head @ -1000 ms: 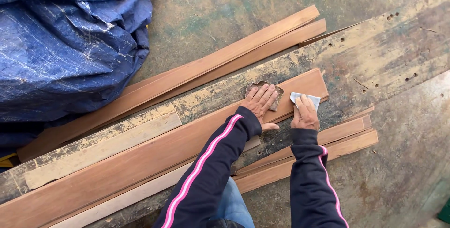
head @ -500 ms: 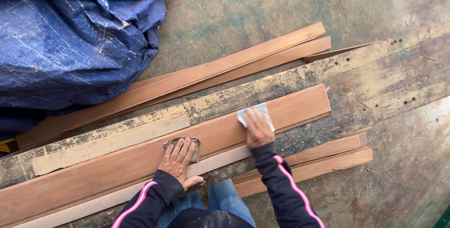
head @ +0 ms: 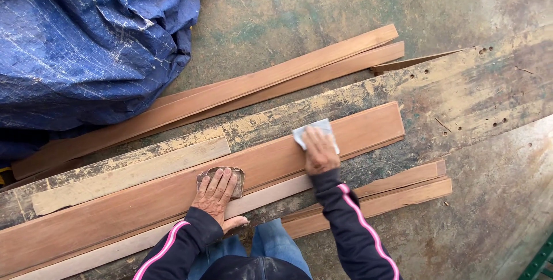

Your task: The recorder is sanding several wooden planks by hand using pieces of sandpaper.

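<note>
A worn, paint-scuffed work surface (head: 461, 101) of old boards fills the view, stained green and grey.

Nearest the person, blue trouser knees (head: 271, 248) show between two dark sleeves with pink stripes. Just beyond them lies a long reddish-brown plank (head: 173, 193), smooth and even in colour, running from lower left up to the right, with a paler strip (head: 271, 193) along its near edge.

The left hand (head: 216, 195) lies flat on the plank, fingers spread over a brownish sanding sheet (head: 222, 179); only the sheet's edges show around the fingers. The right hand (head: 318, 152) presses down on a pale grey sanding sheet (head: 314, 131) further along the plank, covering its near half. Both hands are laid open on their sheets rather than closed around them. The plank passes under both hands, and its left end is cut off by the frame.

To the right of the right hand, short reddish strips (head: 397, 190) lie stacked. Beyond the left hand sits a pale, chipped board (head: 132, 173). Further off, long reddish battens (head: 259, 87) lie side by side, and beyond them a crumpled blue tarpaulin (head: 86, 44), cut off at the top left.
</note>
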